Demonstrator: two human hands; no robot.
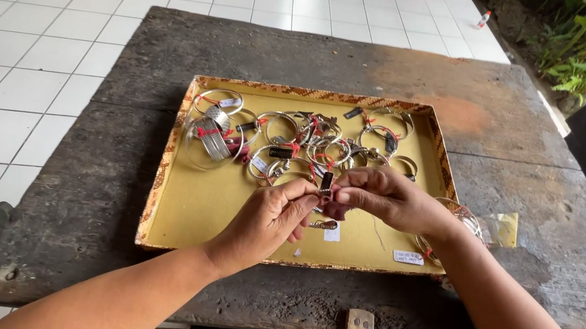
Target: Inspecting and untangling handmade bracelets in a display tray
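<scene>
Outdoor tiled patio, weathered dark wooden table (498, 242) with a shallow yellow tray (202, 205) on it, patterned rim. Both hands meet over the tray's near half, fingertips together. Left hand (265, 222) pinches a small dark tag (326, 183) between thumb and forefinger; tag stands roughly upright, long axis pointing away from the wrist. Right hand (385, 197) is closed in a pinch just beside it, touching the same small piece; what it grips beyond that is too small to tell. Left hand is the one bearing the tag. Pile of silver bangles (296, 142) lies beyond both hands, at the tray's far end: well over ten, overlapping, exact count not possible. Two white labels (408, 257) lie loose under and just right of the hands. One more bangle cluster (467, 217) behind the right wrist.
</scene>
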